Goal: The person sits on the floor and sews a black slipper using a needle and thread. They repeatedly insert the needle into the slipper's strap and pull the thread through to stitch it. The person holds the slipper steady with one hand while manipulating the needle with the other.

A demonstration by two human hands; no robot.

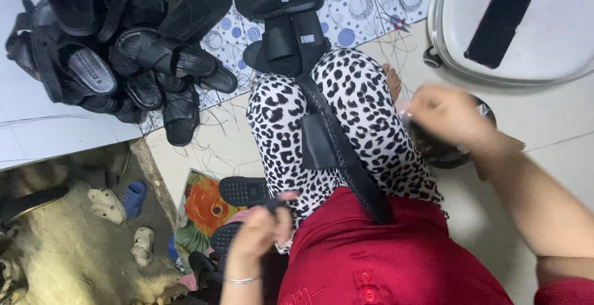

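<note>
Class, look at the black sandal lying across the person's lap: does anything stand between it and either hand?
Nothing visible does. The black sandal lies bare on the leopard-print leg. The left hand pinches a small dark piece beside it; the blurred right hand is off to the other side.

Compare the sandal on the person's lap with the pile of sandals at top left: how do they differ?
The lap sandal is single and lies along the leopard-print leg; the pile holds many, heaped at all angles on the floor. The lap sandal lies between the hands; the pile is beyond them. Both are black.
</note>
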